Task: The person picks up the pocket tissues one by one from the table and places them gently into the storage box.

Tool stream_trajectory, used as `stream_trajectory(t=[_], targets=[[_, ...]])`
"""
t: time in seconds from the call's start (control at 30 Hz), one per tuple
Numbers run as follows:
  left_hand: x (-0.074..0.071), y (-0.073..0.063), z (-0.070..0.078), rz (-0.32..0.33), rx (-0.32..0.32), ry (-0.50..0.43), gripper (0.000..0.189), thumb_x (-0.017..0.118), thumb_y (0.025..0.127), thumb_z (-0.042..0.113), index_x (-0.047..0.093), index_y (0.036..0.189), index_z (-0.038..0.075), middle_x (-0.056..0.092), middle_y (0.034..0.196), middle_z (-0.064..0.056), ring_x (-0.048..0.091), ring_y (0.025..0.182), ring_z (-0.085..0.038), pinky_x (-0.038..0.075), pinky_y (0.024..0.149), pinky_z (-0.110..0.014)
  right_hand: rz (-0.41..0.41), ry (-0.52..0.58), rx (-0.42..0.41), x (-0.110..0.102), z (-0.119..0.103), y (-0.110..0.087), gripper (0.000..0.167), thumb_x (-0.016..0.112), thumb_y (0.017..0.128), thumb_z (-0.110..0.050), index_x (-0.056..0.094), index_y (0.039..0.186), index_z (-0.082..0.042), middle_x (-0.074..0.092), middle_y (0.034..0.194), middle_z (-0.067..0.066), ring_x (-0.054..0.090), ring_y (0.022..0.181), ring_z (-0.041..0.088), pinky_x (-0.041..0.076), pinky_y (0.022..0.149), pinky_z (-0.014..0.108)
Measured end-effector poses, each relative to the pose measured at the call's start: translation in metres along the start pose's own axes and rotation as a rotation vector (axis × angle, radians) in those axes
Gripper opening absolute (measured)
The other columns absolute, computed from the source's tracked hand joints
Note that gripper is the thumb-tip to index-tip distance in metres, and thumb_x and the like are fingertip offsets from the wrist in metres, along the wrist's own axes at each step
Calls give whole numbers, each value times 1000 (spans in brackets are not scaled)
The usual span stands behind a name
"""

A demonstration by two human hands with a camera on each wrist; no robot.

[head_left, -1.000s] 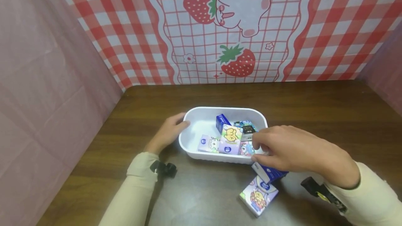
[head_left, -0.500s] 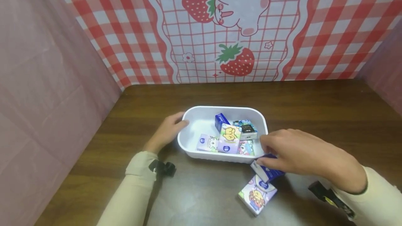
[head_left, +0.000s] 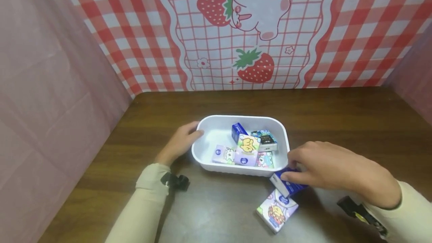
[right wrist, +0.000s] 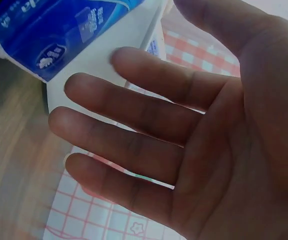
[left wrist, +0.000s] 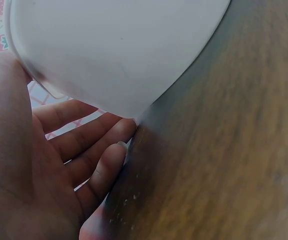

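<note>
A white oval-ended plastic bin [head_left: 216,168] sits on the table with several small tissue packs inside. My left hand [head_left: 181,142] holds its left end, thumb over the rim and fingers against the outer wall, as the left wrist view also shows. Just outside the bin's front right corner, a blue tissue pack [head_left: 289,185] leans on a purple tissue pack [head_left: 277,210] printed with a cartoon. Over the blue pack hovers my right hand [head_left: 332,166]. In the right wrist view its fingers [right wrist: 129,107] are spread and nearly straight, with the blue pack beyond their tips.
Inside the bin, a yellow-and-purple cartoon pack [head_left: 248,149] lies over others, near a small dark blue pack [head_left: 238,132] and a black-and-blue one [head_left: 266,140]. The brown wooden table [head_left: 162,111] ends at a red checked cloth [head_left: 135,29] behind and pink cloth at the sides.
My right hand has drawn back from over the bin's right end, moving right to above the blue tissue pack. The left hand and the bin have stayed in place.
</note>
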State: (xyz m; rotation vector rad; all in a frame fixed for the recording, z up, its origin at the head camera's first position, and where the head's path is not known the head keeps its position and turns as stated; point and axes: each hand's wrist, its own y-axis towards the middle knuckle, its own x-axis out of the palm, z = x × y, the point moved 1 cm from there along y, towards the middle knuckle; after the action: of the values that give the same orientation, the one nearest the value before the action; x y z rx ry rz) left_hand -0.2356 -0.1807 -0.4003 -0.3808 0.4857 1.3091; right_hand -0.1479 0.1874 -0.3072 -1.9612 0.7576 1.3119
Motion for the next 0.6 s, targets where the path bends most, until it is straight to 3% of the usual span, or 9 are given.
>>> stream_trajectory(t=[0.2,0.4,0.6], targets=[[0,-1,0,2,-2,-2,47,57,100,32,56,143,13,60,137,-7,55,125,-25,43,107,-50,-27,22,-2,1,5,0,39,63,86,-68,73,92,-30,54,66,-18,48,59,1,42,51,24],[0,-1,-1,6,2,-1,47,58,100,31,56,143,12,60,138,-8,55,126,-26,42,107,-50,-87,77,1,4,7,2,39,63,86,-68,68,87,-30,53,64,-15,48,57,2,42,48,24],[0,-1,0,2,-1,-6,47,57,100,34,55,143,15,60,138,-6,55,126,-24,42,107,-50,-128,139,-36,6,8,1,37,66,88,-63,69,94,-27,56,68,-15,51,59,2,43,48,23]])
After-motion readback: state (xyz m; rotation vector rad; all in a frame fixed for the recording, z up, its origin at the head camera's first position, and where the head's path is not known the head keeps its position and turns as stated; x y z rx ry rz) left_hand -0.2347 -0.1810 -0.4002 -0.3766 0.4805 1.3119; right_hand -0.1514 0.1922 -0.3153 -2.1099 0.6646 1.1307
